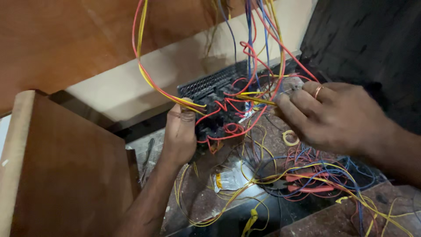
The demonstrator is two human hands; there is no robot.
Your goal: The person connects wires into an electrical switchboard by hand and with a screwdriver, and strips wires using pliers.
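My left hand [180, 131] grips the left side of a black perforated electrical box [209, 84], its thumb pressing a bundle of red and yellow wires [153, 83] that loops up out of view. My right hand [326, 115], with a ring on one finger, pinches the ends of yellow wires [256, 99] just right of the box. Red wires [228, 127] curl over the box's front. Blue, red and yellow wires [258, 39] hang down from above into the box.
A tangle of loose coloured wires [315, 175] lies on the stone counter [206, 197], with red-handled pliers [307, 188] and a small clear packet [228, 180] among them. A brown wooden panel [66, 166] stands at the left. A dark wall [364, 39] fills the right.
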